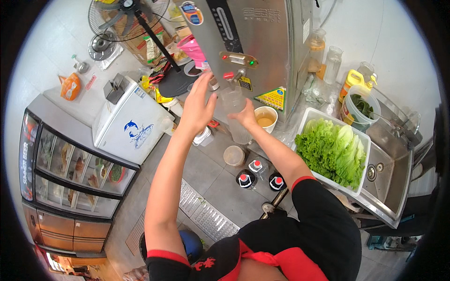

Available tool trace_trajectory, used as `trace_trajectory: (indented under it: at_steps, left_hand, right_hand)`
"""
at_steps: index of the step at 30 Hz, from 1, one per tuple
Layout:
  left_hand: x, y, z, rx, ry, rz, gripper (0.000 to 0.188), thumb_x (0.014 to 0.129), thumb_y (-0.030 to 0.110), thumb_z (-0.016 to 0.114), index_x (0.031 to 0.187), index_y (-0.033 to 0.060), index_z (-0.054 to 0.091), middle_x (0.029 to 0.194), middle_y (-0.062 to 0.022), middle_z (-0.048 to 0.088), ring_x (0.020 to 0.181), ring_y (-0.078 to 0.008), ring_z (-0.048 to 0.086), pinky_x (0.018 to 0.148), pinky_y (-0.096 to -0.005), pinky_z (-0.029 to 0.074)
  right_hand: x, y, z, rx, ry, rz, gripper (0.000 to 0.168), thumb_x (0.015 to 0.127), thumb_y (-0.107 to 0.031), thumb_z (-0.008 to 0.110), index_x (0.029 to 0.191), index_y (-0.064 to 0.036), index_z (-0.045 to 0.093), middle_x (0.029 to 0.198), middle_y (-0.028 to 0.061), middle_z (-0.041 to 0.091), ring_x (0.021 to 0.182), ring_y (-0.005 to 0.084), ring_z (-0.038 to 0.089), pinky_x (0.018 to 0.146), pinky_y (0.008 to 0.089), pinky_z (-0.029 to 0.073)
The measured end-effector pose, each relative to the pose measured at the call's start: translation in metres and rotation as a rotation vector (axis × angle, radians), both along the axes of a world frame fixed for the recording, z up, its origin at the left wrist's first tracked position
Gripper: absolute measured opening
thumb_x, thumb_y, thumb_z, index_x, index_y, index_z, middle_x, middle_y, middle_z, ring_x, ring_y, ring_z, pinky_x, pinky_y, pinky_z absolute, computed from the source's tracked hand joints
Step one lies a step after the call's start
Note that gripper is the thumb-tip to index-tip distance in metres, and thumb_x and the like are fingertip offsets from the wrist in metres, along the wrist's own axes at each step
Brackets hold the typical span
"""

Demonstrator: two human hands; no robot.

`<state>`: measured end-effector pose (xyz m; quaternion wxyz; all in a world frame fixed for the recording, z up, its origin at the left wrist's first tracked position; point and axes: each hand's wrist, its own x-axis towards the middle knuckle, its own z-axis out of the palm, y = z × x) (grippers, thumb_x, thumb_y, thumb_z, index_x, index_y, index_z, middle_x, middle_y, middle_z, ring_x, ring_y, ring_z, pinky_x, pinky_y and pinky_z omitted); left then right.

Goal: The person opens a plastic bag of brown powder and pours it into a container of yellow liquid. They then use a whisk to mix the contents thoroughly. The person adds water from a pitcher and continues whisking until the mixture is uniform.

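In the head view, my right hand [244, 114] is closed around a clear plastic pitcher [239, 130], under the red-handled tap [229, 76] of a stainless steel water boiler [260, 38]. My left hand [199, 105] is raised to the left of the tap, fingers extended and apart, holding nothing. Just right of my right hand stands a white tub of amber liquid [265, 119]. Red and green lights show on the boiler above the tap. Whether water is running cannot be told.
A white tray of lettuce [364, 168] rests at the steel sink [390, 175]. Several capped jugs [245, 179] stand on the floor below. A pedestal fan [128, 5], a white chest freezer [123, 123] and a glass display fridge [81, 165] stand to the left.
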<state>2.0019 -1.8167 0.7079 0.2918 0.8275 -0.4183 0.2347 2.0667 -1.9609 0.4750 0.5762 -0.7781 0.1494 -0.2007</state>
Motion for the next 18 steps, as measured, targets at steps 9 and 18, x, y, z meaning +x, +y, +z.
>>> trace_trajectory:
  at_steps: [9, 18]
  left_hand:
    - [0.09, -0.056, -0.071, 0.436, -0.119, 0.082, 0.053, 0.078, -0.003, 0.047, 0.13, -0.0043, 0.035, 0.133, -0.0211, 0.04, 0.128, -0.0315, 0.034, 0.107, -0.0426, 0.027]
    - [0.08, -0.05, -0.122, 0.524, -0.303, 0.072, 0.059, 0.079, 0.001, 0.044, 0.135, -0.009, 0.025, 0.142, -0.0259, 0.021, 0.134, -0.0382, 0.019, 0.108, -0.047, 0.022]
  right_hand:
    - [0.003, -0.01, -0.005, -0.021, -0.202, -0.009, 0.103, 0.049, -0.014, 0.086, 0.132, 0.0, 0.027, 0.131, 0.021, 0.037, 0.121, 0.0357, 0.038, 0.103, 0.0386, 0.032]
    - [0.018, -0.014, -0.017, 0.029, -0.236, 0.027, 0.107, 0.05, -0.018, 0.087, 0.134, 0.0, 0.024, 0.133, 0.022, 0.036, 0.125, 0.0339, 0.035, 0.104, 0.038, 0.03]
